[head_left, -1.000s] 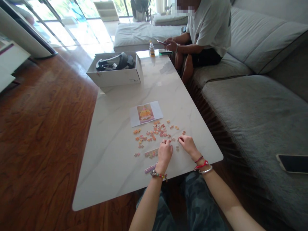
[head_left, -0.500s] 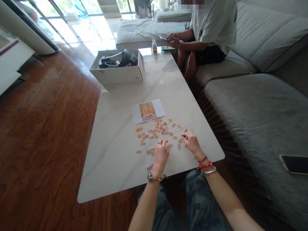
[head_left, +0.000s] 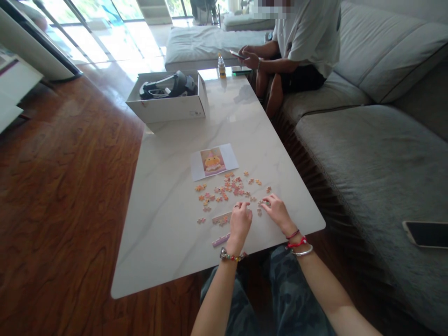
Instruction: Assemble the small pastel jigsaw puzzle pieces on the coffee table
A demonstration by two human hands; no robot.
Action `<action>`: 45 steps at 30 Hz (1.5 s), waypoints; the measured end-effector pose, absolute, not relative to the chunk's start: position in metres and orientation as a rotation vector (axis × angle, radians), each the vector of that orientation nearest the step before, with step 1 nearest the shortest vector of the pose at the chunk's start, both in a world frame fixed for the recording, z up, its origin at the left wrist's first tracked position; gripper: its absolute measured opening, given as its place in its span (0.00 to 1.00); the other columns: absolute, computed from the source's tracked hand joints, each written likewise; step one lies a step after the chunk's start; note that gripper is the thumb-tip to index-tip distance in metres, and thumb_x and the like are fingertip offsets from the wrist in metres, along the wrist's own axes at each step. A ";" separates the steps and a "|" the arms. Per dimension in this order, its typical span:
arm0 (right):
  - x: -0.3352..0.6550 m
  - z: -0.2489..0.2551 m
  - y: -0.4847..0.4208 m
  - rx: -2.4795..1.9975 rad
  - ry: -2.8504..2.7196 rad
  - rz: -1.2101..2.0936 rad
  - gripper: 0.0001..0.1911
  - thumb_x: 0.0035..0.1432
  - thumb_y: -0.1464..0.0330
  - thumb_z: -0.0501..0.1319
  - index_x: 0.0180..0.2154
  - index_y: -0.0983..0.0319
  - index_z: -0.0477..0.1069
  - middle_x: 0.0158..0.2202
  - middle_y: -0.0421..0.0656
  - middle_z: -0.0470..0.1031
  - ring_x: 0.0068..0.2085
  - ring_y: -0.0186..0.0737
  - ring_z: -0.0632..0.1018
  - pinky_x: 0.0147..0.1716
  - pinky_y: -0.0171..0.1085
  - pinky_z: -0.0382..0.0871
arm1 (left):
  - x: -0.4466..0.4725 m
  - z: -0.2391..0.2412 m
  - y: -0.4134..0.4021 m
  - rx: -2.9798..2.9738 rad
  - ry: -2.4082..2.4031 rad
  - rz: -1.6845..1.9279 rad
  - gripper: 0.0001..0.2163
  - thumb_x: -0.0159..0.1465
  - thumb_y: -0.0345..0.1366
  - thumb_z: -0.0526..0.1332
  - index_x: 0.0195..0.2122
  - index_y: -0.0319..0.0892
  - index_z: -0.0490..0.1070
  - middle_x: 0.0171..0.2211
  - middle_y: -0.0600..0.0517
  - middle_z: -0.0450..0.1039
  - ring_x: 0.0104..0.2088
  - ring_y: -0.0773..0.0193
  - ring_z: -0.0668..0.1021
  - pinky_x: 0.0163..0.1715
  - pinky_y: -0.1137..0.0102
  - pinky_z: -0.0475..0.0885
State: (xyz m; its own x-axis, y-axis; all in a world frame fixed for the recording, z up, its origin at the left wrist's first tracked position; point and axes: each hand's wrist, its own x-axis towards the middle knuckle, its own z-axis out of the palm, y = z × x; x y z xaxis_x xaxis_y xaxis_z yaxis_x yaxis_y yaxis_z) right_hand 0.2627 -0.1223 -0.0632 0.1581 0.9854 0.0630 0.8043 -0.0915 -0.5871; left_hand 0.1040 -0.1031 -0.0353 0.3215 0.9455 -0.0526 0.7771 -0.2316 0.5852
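Loose jigsaw puzzle pieces [head_left: 235, 186] in pink, orange and yellow lie scattered on the white table. My right hand [head_left: 276, 211] has its thumb and fingers pinched at a small pale puzzle piece [head_left: 261, 203], right of the main spread. My left hand [head_left: 241, 219] hovers with curled fingers over the near pieces; whatever they hold, if anything, is hidden. Beside it lie a joined strip of puzzle pieces [head_left: 221, 218] and a purple strip [head_left: 220, 240], both partly covered by the hand. A paper with a printed picture [head_left: 213, 161] rests behind the pieces.
A white box [head_left: 171, 109] holding a dark headset-like device stands at the table's [head_left: 157, 196] far left. Near the far edge is a small bottle [head_left: 221, 67]. A person [head_left: 304, 51] sits on the grey sofa [head_left: 371, 140], holding a phone. Another phone [head_left: 427, 233] lies at right.
My left hand has shifted right, uncovering more of the strips. My right hand has moved slightly left and down, away from the piece at the upper right, to another piece.
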 end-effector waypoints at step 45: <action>0.190 -0.059 -0.069 -1.353 -2.151 0.954 0.20 0.43 0.83 0.54 0.38 0.62 0.71 0.26 0.41 0.75 0.27 0.31 0.75 0.28 0.29 0.67 | 0.043 -0.048 -0.115 2.058 1.785 0.200 0.08 0.60 0.32 0.50 0.38 0.45 0.66 0.38 0.49 0.64 0.36 0.66 0.68 0.30 0.74 0.64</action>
State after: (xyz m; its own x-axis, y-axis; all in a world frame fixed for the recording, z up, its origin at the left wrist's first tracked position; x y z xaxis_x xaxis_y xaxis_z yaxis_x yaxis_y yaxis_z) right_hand 0.1900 -0.0693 -0.0591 -0.4354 0.9002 -0.0060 0.6089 0.2896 -0.7385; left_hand 0.0432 -0.1147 -0.0482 0.1713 0.9730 -0.1550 0.9147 -0.0986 0.3919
